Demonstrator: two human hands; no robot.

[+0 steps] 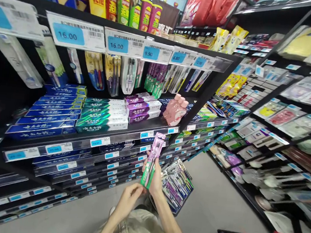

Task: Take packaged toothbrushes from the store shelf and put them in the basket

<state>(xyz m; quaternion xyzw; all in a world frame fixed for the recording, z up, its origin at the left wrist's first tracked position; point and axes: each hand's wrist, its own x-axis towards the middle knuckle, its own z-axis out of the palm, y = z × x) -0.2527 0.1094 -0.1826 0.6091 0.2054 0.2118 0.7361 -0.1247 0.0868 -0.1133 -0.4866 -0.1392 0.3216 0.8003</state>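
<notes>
1. In the head view, a slim toothbrush pack (153, 157) — pink at the top, green at the bottom — is held before a store shelf (154, 123), above the person's pale clothing (138, 226).
2. The pack is gripped by the right hand (156, 177): its grip is clamped on the lower half, with fingers seen at one edge and the thumb at the other.
3. The left hand (131, 197) is brought up to the pack's bottom end, thumb and forefinger close together; whether the pack is pinched there cannot be told.
4. On the shelf behind, stacks of blue cartons (50, 114), green cartons (102, 116) and purple cartons (142, 109) are lined up beside pink bottles (175, 111).
5. Above them, packaged toothbrushes (129, 76) are hung beneath blue-and-white price labels (75, 34); colorful snack tubes (123, 7) are ranged along the top.
6. Beyond the right forearm, low near the gray floor (202, 173), a heap of packaged brushes (176, 181) is seen — partly hidden by the arm.
</notes>
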